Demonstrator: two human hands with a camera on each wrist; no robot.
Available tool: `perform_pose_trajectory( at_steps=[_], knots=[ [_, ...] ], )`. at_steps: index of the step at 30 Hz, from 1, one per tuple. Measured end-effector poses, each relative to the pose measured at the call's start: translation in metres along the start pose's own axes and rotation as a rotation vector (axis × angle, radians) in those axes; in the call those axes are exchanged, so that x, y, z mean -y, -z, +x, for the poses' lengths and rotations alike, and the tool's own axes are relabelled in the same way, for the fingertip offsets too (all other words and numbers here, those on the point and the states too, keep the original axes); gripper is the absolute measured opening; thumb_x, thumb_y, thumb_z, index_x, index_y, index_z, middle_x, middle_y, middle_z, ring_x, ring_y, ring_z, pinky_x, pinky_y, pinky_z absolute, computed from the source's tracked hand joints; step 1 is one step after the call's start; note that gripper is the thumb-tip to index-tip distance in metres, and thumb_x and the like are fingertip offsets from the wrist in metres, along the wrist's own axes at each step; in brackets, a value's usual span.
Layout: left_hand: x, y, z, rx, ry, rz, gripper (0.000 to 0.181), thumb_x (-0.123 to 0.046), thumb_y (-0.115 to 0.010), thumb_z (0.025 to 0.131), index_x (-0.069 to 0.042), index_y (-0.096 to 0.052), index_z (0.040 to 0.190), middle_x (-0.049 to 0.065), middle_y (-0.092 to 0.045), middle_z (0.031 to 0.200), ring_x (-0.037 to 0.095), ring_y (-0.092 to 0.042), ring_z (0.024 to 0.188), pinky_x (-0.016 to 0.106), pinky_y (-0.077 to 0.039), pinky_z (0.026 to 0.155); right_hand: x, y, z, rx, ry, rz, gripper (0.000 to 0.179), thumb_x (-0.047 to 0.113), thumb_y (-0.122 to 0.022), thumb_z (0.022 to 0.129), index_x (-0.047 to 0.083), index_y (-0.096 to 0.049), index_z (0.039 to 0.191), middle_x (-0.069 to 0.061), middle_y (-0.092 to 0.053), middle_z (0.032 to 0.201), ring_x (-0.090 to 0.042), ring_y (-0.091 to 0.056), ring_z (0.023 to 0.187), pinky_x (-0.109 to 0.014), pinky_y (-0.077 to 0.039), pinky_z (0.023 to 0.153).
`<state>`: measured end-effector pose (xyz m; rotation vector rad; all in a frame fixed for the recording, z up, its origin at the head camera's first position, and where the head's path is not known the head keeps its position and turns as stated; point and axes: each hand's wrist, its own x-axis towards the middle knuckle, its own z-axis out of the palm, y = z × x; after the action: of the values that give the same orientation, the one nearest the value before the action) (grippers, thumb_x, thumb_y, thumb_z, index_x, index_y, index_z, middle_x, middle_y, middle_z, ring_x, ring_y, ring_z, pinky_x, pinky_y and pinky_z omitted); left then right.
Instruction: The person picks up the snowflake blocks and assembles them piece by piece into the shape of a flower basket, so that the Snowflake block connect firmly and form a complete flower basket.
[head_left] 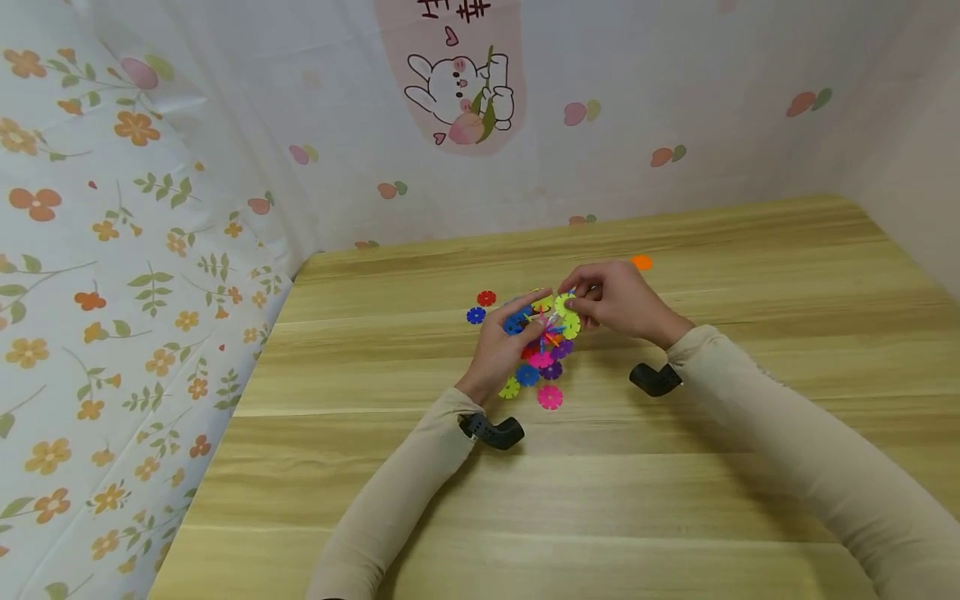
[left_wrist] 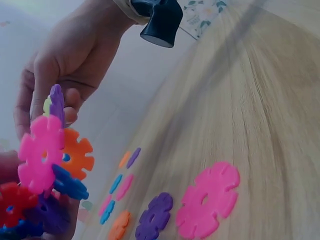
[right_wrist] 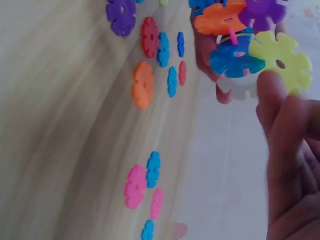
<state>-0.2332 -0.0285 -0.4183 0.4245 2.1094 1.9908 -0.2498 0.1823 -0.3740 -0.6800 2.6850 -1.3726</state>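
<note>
Both hands hold up a cluster of slotted, flower-shaped plastic discs [head_left: 547, 332] joined edge to edge in pink, blue, orange, purple and other colours. My left hand [head_left: 498, 352] grips the cluster from the left, thumb in front. A yellow disc [right_wrist: 290, 52] is pinched between the thumb and finger of my right hand [head_left: 622, 302], at the cluster's right side. In the right wrist view this disc overlaps a blue disc [right_wrist: 234, 61]; whether their slots are joined I cannot tell. The left wrist view shows a pink disc [left_wrist: 35, 167] and an orange disc [left_wrist: 79, 155] in the cluster.
Loose discs lie on the wooden table [head_left: 600, 500] below and behind the hands. Among them are a pink disc [head_left: 550, 397] in front, a red disc [head_left: 487, 297] and a dark blue disc [head_left: 476, 315] at the left. An orange disc [head_left: 642, 262] lies behind the right hand.
</note>
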Motion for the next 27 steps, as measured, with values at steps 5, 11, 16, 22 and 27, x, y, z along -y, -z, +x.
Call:
perform_pose_trajectory(
  at_steps=[5,11,16,22,27],
  knots=[
    [-0.001,-0.003,0.001,-0.024,0.002,-0.015,0.044,-0.009,-0.065,0.097,-0.021,-0.061,0.139,-0.003,-0.050,0.152,0.013,-0.065,0.107,0.024,-0.058,0.087,0.005,0.000,0.002,-0.014,0.007,-0.030,0.013,0.004,-0.070,0.092,-0.001,-0.066,0.103,-0.013,-0.067,0.070,-0.027,-0.065,0.050,-0.028,-0.053,0.054],
    [-0.002,-0.006,0.003,-0.038,0.011,-0.066,0.044,-0.005,-0.065,0.096,-0.014,-0.061,0.139,0.001,-0.050,0.152,0.013,-0.064,0.110,0.023,-0.058,0.084,0.003,0.001,0.003,-0.035,-0.064,0.065,0.007,0.007,-0.070,0.093,0.000,-0.069,0.094,-0.015,-0.070,0.072,-0.030,-0.063,0.050,-0.035,-0.053,0.055],
    [-0.002,-0.010,0.004,-0.077,0.010,-0.099,0.043,-0.002,-0.067,0.094,-0.012,-0.063,0.136,0.004,-0.052,0.150,0.021,-0.057,0.126,0.025,-0.058,0.090,0.000,0.001,0.004,-0.017,-0.081,0.120,0.008,0.008,-0.071,0.093,0.001,-0.070,0.090,-0.015,-0.070,0.071,-0.028,-0.064,0.050,-0.038,-0.053,0.051],
    [0.001,-0.014,0.004,-0.088,-0.002,-0.101,0.045,0.001,-0.068,0.092,-0.016,-0.066,0.133,0.001,-0.056,0.145,0.019,-0.060,0.121,0.021,-0.057,0.085,0.001,0.000,0.003,0.002,-0.076,0.115,0.010,0.002,-0.070,0.091,-0.002,-0.068,0.082,-0.011,-0.065,0.060,-0.029,-0.061,0.047,-0.033,-0.052,0.048],
    [0.002,-0.012,0.002,-0.070,0.008,-0.105,0.046,0.004,-0.067,0.092,-0.015,-0.065,0.133,0.003,-0.054,0.146,0.012,-0.069,0.096,0.020,-0.058,0.076,0.001,-0.007,0.000,0.013,-0.093,0.114,0.009,0.000,-0.070,0.091,-0.004,-0.067,0.083,-0.013,-0.067,0.064,-0.030,-0.062,0.047,-0.035,-0.055,0.051]
  ],
)
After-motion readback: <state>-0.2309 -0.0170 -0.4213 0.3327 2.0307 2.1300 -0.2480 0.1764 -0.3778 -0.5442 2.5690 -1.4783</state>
